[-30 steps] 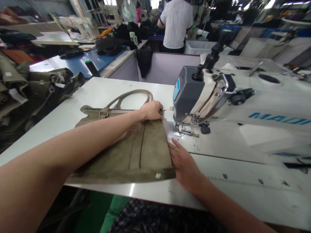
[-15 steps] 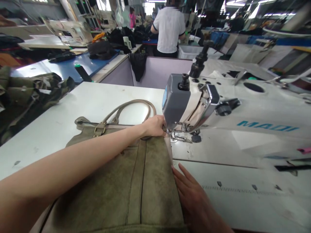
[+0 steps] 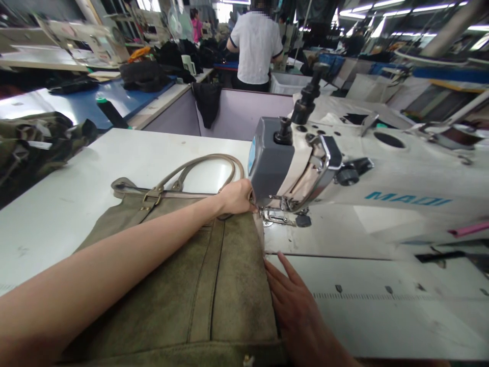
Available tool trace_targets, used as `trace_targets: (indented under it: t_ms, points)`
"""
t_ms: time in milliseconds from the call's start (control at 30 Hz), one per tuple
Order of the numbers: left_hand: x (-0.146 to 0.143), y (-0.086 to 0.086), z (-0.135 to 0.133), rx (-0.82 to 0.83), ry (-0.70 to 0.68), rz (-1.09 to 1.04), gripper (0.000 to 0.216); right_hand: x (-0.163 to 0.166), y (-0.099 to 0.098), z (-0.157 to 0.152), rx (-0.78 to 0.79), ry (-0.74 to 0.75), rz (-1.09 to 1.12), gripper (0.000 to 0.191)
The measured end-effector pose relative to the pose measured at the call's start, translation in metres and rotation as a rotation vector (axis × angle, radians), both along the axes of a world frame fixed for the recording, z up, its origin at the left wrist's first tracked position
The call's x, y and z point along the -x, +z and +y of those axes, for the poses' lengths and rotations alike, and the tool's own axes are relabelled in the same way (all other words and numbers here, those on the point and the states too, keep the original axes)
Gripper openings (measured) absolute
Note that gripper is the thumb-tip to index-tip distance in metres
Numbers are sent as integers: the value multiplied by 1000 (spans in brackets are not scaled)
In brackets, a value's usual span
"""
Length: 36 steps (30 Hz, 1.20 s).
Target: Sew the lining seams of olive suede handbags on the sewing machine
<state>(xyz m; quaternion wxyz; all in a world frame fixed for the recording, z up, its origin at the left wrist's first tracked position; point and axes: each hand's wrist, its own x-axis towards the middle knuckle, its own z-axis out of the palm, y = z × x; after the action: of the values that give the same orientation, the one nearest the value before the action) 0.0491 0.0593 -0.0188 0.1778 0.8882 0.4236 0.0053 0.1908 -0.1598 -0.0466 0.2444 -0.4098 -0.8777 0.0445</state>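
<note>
An olive suede bag [image 3: 191,270] with tan handles [image 3: 198,165] lies flat on the white table [image 3: 76,173]. My left hand [image 3: 237,196] is closed on the bag's top right corner, right beside the presser foot [image 3: 277,218] of the white sewing machine [image 3: 344,178]. My right hand [image 3: 294,300] lies flat with fingers stretched out along the bag's right edge, near the table's front.
A heap of olive bags [image 3: 38,142] sits at the left. A blue table [image 3: 114,97] behind holds a black thread spool [image 3: 109,112] and dark cloth. A person in a white shirt [image 3: 255,46] stands at the back. The machine's bed [image 3: 382,306] stretches right.
The bag has slid toward me and its top corner sits closer to the presser foot. My left hand stays on that corner; my right hand stays flat along the right edge.
</note>
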Motion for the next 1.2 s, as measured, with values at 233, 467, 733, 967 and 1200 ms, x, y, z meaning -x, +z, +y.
trace_targets:
  t_ms: [233, 467, 733, 967, 1200]
  points:
    - [10, 5, -15, -31, -78, -88, 18, -5, -3, -2, -175, 20, -51, 37]
    - [16, 10, -31, 26, -69, -45, 27, -14, -3, -11, -230, 44, -36, 37]
    - [11, 25, -39, 119, -141, 89, 20, -32, 2, -19, -148, 112, -60, 30]
    - [-1, 15, -23, 31, 55, 162, 32, -15, -12, -11, -71, 28, 51, 39]
    - [-2, 6, -3, 0, 8, 65, 31, -12, 6, -2, 171, 32, 115, 51]
